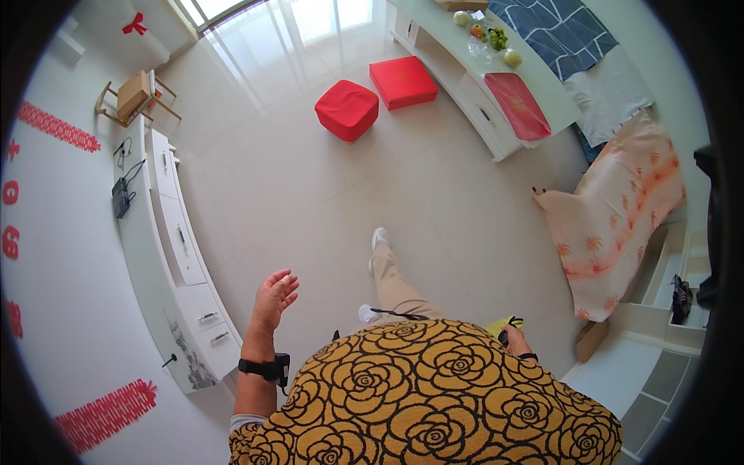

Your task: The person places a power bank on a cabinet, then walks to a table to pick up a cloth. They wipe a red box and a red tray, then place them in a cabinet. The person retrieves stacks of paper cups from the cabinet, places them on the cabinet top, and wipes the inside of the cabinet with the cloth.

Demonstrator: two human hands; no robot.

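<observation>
My left hand (pixel 278 297) is raised in the air to the left of my body, fingers loosely curled and apart, with nothing in it. A black strap with a small box (pixel 268 367) goes around that forearm. Down at my right side, my right hand (pixel 514 339) is closed on a yellow cloth (pixel 501 327) with a black part; my patterned top partly hides it. Ahead of my white shoe (pixel 380 237), a red fabric-covered stool (pixel 347 109) stands on the tiled floor beside a flat red box (pixel 403 82).
A long white cabinet (pixel 192 244) with drawers runs along the left, bearing a black device (pixel 120 197). Beyond it stands a wooden chair (pixel 108 110) with a cardboard box (pixel 133 95). On the right, a white table (pixel 447 35) holds fruit (pixel 498 39) and a red tray (pixel 517 106), near a palm-print cloth (pixel 616 226).
</observation>
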